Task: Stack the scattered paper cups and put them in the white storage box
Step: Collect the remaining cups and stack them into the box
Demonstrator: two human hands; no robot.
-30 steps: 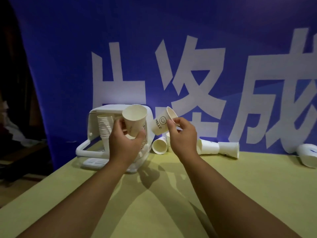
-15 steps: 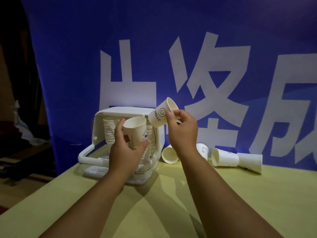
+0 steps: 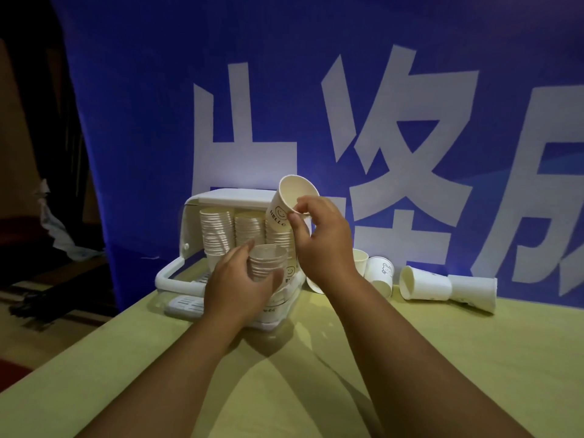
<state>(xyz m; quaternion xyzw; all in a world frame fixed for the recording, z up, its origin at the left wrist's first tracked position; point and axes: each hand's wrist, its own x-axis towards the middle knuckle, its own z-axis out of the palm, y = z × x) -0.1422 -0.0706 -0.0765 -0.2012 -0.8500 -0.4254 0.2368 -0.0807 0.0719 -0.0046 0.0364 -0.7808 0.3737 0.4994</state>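
My left hand grips a short stack of paper cups, held upright just in front of the white storage box. My right hand pinches the rim of a single paper cup printed with a smiley and "HELLO", tilted with its mouth up and to the right, above the stack. Inside the box stand three tall columns of stacked cups. More loose cups lie on their sides on the table: one with a small drawing, and a pair end to end.
The box sits near the yellow-green table's far left corner, its white handle bar and a slotted lid piece in front. A blue banner with large white characters hangs right behind. Left of the table the floor is dark.
My left hand has lowered its cups toward the box front. My right hand has lifted and turned the "HELLO" cup so its mouth faces up. The view shifted left.
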